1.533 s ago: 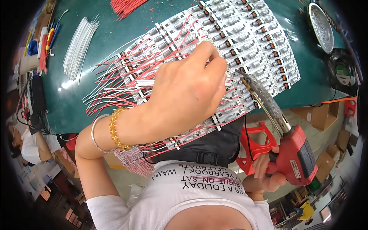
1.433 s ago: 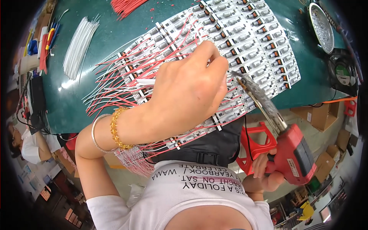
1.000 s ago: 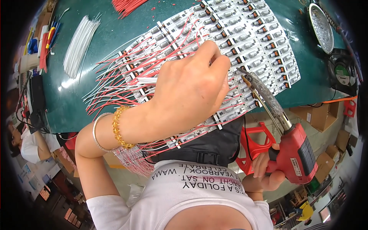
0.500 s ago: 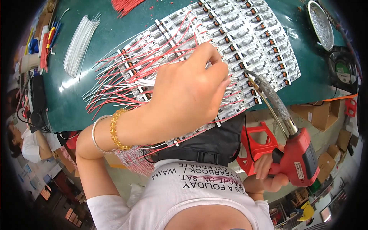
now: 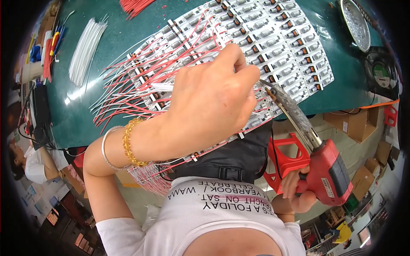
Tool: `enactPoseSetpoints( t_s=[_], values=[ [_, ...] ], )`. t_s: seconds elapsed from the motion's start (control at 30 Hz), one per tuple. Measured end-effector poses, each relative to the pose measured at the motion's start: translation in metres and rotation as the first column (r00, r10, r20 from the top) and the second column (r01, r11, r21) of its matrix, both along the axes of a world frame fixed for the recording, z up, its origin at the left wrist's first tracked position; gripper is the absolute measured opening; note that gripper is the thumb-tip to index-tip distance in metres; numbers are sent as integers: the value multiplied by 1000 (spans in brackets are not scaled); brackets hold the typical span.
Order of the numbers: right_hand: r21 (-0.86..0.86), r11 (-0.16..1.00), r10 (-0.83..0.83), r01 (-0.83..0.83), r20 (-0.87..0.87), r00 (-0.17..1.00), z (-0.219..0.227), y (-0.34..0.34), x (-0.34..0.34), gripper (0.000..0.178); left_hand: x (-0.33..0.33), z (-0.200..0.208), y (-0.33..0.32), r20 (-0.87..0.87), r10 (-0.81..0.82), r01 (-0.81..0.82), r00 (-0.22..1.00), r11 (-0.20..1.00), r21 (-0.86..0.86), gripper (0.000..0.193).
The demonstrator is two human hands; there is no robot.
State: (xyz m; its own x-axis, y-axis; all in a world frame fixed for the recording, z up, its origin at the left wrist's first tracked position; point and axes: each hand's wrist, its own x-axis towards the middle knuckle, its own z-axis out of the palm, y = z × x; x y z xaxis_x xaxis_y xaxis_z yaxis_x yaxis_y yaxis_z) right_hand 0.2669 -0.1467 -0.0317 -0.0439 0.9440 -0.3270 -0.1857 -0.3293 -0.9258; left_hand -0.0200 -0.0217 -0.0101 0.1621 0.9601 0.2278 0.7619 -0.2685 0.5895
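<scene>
My left hand (image 5: 213, 96) is closed in a pinch over the white circuit boards (image 5: 273, 53), its fingertips mostly hidden behind the knuckles. A short bundle of white wires (image 5: 161, 87) sticks out from under this hand. My right hand (image 5: 297, 190) grips the handle of a red and black soldering gun (image 5: 326, 173). Its grey barrel (image 5: 292, 102) slants up to the left, and the tip sits at the boards close beside my left fingers. A thin metal tube runs alongside the barrel. Red and white wires (image 5: 124, 96) fan out leftward from the rows of boards.
Loose white wires (image 5: 86, 53) and red wires (image 5: 134, 6) lie on the green table (image 5: 70, 123). At the right are a metal dish (image 5: 355, 25) and a black fan-like unit (image 5: 381, 74). A red stool (image 5: 288, 158) stands below the table edge. Another person (image 5: 34, 160) sits at far left.
The soldering gun has moved left, bringing its tip nearer my left fingers. My left hand, still pinched, has shifted slightly. The whole view has drifted a little.
</scene>
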Motion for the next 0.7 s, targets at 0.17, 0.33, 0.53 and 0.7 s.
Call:
enactPoseSetpoints(
  t_s=[0.17, 0.33, 0.53, 0.7],
  values=[
    [205, 969, 157, -139, -73, 985, 17, 26, -26, 83, 0, 0, 1, -18, -6, 6, 1000, 1000, 9, 8],
    [137, 987, 78, -81, 25, 997, 21, 29, -33, 83, 0, 1, 1, -33, -6, 6, 999, 1000, -2, 8],
    [198, 979, 68, -55, -64, 996, 18, 35, -34, 82, -22, 0, 13, 222, -92, 87, 971, 996, 33, 10],
    [275, 957, 133, -91, -137, 982, 14, 35, -30, 83, -35, 12, 12, 291, -215, 268, 932, 950, -158, 12]
  ],
)
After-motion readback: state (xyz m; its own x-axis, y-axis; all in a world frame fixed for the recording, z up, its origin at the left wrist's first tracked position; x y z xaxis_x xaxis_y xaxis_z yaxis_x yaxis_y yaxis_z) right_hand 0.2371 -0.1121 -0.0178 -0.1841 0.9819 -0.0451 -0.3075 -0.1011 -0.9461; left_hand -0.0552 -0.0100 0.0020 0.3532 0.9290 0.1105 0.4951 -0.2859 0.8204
